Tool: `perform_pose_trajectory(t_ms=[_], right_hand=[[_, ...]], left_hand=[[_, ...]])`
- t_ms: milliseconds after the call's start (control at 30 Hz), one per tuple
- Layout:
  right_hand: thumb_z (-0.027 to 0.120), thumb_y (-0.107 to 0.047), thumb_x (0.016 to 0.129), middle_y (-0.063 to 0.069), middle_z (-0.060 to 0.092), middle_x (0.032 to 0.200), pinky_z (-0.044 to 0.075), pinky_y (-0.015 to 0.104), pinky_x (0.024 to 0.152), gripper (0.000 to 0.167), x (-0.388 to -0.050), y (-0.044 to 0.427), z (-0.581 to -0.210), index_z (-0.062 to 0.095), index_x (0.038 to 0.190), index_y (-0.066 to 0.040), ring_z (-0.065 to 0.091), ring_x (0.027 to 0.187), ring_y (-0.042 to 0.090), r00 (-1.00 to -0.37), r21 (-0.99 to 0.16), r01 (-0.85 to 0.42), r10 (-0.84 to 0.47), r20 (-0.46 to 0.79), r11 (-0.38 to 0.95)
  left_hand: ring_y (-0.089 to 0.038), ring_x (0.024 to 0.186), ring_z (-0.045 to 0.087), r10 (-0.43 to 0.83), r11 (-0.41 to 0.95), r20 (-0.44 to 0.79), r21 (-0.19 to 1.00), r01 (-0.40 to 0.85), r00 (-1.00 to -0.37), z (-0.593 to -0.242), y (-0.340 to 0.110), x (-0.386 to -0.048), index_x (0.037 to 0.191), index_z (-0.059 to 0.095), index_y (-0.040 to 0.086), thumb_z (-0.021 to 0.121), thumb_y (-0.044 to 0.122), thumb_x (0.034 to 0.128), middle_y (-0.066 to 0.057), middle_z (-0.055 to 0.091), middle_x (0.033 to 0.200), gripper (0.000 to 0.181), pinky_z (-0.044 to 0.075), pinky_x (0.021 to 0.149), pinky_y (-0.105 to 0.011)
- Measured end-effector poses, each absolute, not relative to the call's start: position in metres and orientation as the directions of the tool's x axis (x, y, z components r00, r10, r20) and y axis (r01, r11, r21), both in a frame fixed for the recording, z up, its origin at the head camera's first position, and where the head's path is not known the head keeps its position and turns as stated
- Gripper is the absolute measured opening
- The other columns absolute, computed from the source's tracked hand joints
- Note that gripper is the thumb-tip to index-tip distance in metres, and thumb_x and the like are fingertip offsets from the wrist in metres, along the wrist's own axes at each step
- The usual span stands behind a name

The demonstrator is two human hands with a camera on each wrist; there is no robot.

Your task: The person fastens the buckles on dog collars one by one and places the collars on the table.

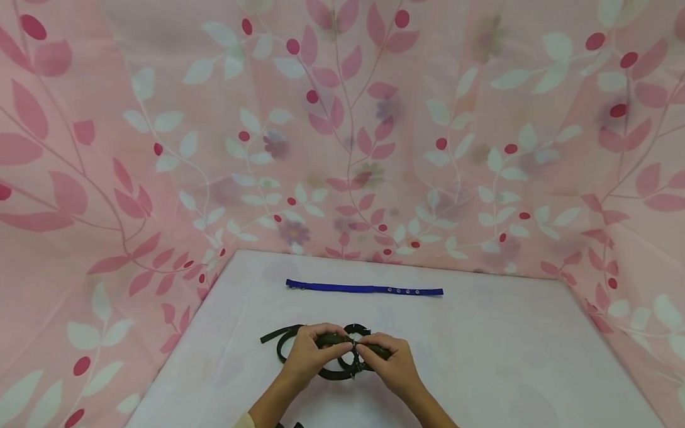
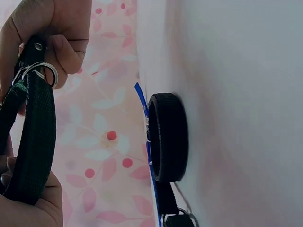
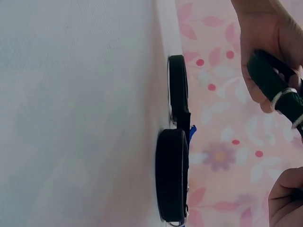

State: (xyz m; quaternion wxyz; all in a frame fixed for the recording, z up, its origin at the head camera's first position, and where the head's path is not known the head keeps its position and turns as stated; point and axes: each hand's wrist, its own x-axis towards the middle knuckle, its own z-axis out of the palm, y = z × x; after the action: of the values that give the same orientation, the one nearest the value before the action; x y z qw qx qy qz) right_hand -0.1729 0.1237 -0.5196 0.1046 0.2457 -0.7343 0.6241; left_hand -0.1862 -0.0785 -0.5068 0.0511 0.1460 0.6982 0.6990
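Observation:
Both hands hold a dark green webbing strap [image 2: 40,142] with metal rings and an eyelet, slightly above the table. In the head view the left hand [image 1: 308,351] pinches it from the left, thumb pointing inward. The right hand [image 1: 392,364] pinches it close by, and the fingertips of the two hands nearly meet. More of the dark strap curls in loops [image 1: 337,375] around and below the hands, with a free end [image 1: 275,335] at the left. In the wrist views, dark loops [image 2: 171,137] stand on edge on the table. Fingers hide the exact joint.
Behind the hands a blue strap [image 1: 340,288] lies straight across the white table [image 1: 485,345], with several eyelets towards its right end. Pink leaf-patterned cloth [image 1: 350,145] walls the table at the back and sides.

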Motion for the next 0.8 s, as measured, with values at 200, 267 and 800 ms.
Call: perform_pose_trajectory(t_ms=[200, 267, 800], right_hand=[[0.067, -0.004, 0.092, 0.011, 0.064, 0.081, 0.05, 0.023, 0.056, 0.008, -0.171, 0.118, -0.518, 0.072, 0.097, -0.008, 0.053, 0.07, 0.003, -0.861, -0.866, -0.493, -0.19, 0.472, 0.079], [0.065, -0.005, 0.094, 0.011, 0.065, 0.088, 0.054, 0.024, 0.063, 0.009, -0.171, 0.116, -0.517, 0.07, 0.1, -0.007, 0.059, 0.077, 0.004, -0.859, -0.864, -0.497, -0.187, 0.477, 0.078], [0.065, -0.003, 0.093, 0.015, 0.067, 0.089, 0.055, 0.026, 0.064, 0.004, -0.17, 0.109, -0.519, 0.065, 0.097, -0.003, 0.061, 0.076, 0.004, -0.894, -0.899, -0.432, -0.165, 0.417, 0.069]], left_hand=[[-0.008, 0.074, 0.058, 0.285, -0.048, 0.167, 0.986, 0.16, -0.944, -0.506, -0.074, -0.185, 0.099, 0.071, -0.004, 0.079, 0.012, 0.0837, -0.008, 0.068, 0.09, 0.024, 0.051, 0.064, -0.02], [-0.011, 0.081, 0.063, 0.271, -0.047, 0.185, 0.983, 0.179, -0.945, -0.506, -0.073, -0.185, 0.1, 0.071, -0.002, 0.077, 0.012, 0.0852, -0.011, 0.068, 0.095, 0.022, 0.054, 0.071, -0.023], [-0.011, 0.082, 0.062, 0.213, -0.09, 0.203, 0.978, 0.188, -0.956, -0.501, -0.07, -0.184, 0.107, 0.068, -0.007, 0.074, 0.014, 0.0883, -0.011, 0.064, 0.103, 0.028, 0.055, 0.07, -0.027]])
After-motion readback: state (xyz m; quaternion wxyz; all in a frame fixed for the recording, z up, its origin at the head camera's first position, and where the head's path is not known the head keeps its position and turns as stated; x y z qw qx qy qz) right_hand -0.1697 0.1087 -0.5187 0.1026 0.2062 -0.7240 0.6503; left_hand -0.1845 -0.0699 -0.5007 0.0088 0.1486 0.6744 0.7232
